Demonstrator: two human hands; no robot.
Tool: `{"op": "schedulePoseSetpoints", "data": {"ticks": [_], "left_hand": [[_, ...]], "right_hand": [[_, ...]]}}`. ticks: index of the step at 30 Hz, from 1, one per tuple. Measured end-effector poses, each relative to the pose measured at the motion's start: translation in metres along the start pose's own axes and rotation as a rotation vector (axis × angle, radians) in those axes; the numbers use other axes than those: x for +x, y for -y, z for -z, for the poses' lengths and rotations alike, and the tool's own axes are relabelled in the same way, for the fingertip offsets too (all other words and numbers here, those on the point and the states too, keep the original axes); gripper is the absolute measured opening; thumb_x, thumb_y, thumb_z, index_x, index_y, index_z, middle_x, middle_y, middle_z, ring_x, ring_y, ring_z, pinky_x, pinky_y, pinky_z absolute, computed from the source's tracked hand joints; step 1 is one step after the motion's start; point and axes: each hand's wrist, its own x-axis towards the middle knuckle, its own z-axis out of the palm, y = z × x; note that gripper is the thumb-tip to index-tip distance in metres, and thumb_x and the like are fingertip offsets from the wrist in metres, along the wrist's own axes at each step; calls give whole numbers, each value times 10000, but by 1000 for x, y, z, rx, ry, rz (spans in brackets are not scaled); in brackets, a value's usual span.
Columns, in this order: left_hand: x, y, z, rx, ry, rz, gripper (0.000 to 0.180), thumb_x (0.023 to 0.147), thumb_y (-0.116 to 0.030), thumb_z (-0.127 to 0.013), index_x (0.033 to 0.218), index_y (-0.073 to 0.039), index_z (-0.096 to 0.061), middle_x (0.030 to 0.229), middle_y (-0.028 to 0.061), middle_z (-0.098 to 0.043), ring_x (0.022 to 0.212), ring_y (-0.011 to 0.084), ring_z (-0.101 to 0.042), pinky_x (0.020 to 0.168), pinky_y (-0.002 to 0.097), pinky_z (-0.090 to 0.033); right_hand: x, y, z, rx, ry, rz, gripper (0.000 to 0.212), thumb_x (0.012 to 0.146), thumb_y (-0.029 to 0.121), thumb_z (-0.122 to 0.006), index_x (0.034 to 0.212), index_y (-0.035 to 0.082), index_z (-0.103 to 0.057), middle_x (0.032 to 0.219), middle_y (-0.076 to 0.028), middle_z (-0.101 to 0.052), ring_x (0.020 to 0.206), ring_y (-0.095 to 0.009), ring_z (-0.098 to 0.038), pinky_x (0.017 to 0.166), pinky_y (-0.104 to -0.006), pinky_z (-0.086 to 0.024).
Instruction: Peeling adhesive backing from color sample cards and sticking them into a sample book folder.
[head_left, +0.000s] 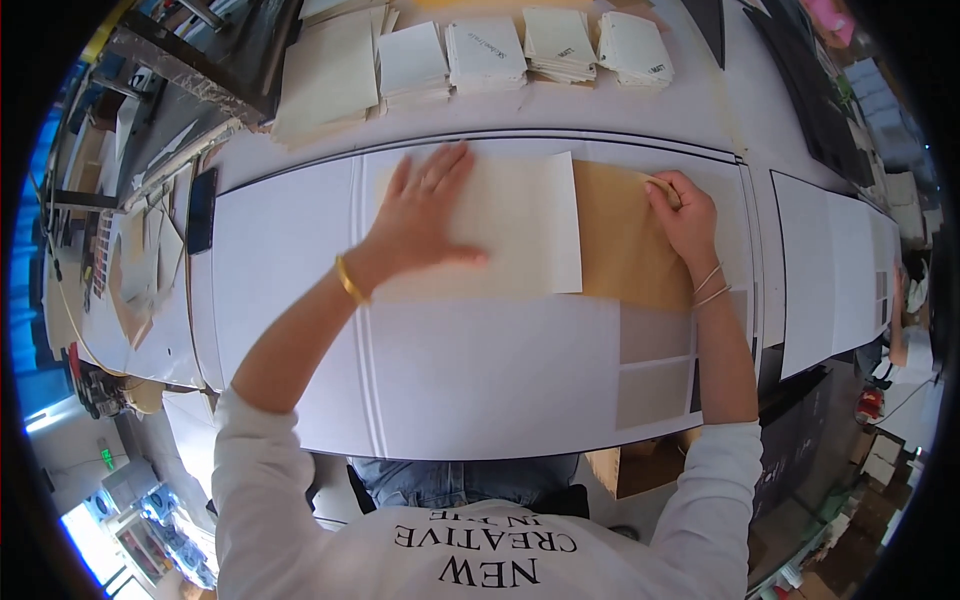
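Observation:
My left hand [425, 215] lies flat with its fingers spread on a cream sheet [520, 220]. That sheet rests on a large white board [490, 380] with grey and beige sample squares [655, 393] at its right side. From under the sheet's right edge comes a piece of brown paper [615, 230], perhaps its backing. My right hand [685, 215] is closed in a pinch on the far right part of this paper, where it curls up. The brown paper covers some of the squares, and the left end of the cream sheet is partly under my left hand.
Several stacks of cards [485, 55] line the far side of the table, beside larger cream sheets [330, 80]. A dark phone [201, 210] lies left of the board. To the right is another white board [825, 270], with another person's arm [898, 320] beyond it. A metal frame [190, 70] stands far left.

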Motion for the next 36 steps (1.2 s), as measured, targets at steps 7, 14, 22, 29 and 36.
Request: {"op": "schedulePoseSetpoints", "data": {"ticks": [7,14,22,29,36], "left_hand": [[52,17,-2,5,-133,109,819,632,-487,-804,1284,-78,-523,1261,81,-510,1228,261,-435,1050,417,-265],[89,45,-2,-177,-89,106,309,769,-327,-734,983,-116,-666,989,47,-629,991,258,-563,922,401,-343],[16,3,-13,176,-107,100,1243,508,-655,-795,1477,-72,-281,1466,145,-340,1376,281,-294,1143,463,-147],[64,30,15,-3,-49,165,644,595,-453,-818,1112,-114,-637,1080,58,-601,1086,262,-518,984,398,-315],[71,27,-13,172,-350,63,202,812,-205,-678,989,-116,-641,1040,25,-642,984,257,-557,893,403,-384]], "right_hand": [[4,3,3,20,-20,0,181,848,292,-702,923,128,-683,767,-61,-683,673,-192,-658,613,-281,-498],[4,6,2,72,-21,-40,198,850,299,-701,938,123,-680,764,-64,-679,674,-205,-654,625,-290,-500],[4,3,4,13,-18,-37,181,850,289,-701,920,123,-680,766,-57,-685,667,-193,-657,616,-284,-500],[3,2,1,14,-23,-64,168,853,279,-700,912,123,-679,753,-48,-681,657,-174,-653,607,-273,-495],[4,4,2,55,-21,-41,186,858,284,-694,927,112,-676,765,-65,-682,682,-187,-659,624,-281,-499]]}}
